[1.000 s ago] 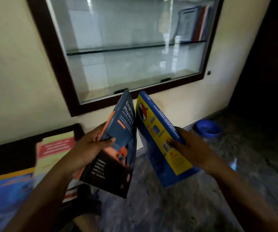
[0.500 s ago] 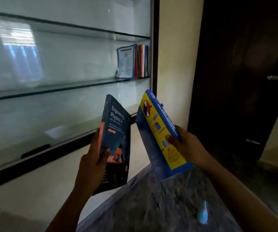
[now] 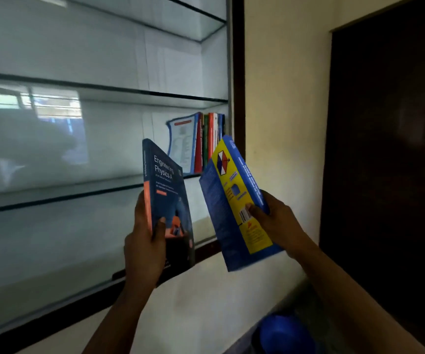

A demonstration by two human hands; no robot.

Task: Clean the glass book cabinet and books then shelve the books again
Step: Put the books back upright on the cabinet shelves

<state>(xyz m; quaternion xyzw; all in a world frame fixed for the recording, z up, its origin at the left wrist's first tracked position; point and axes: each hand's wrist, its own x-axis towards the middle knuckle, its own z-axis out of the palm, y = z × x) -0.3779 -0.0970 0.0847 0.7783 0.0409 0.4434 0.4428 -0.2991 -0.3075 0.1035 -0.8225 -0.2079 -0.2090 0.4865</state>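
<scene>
Left hand [image 3: 145, 249] grips the physics book [image 3: 166, 200], right hand [image 3: 276, 223] pinches the yellow-blue book [image 3: 234, 208] — best slide them upright beside the shelved books [image 3: 201, 141].

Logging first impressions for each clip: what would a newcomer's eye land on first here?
Two books held up before the glass cabinet: the left hand grips a dark blue Engineering Physics book at centre, and the right hand holds a tilted blue-and-yellow book beside it. Behind them, a short row of books stands at the right end of a glass shelf.
</scene>
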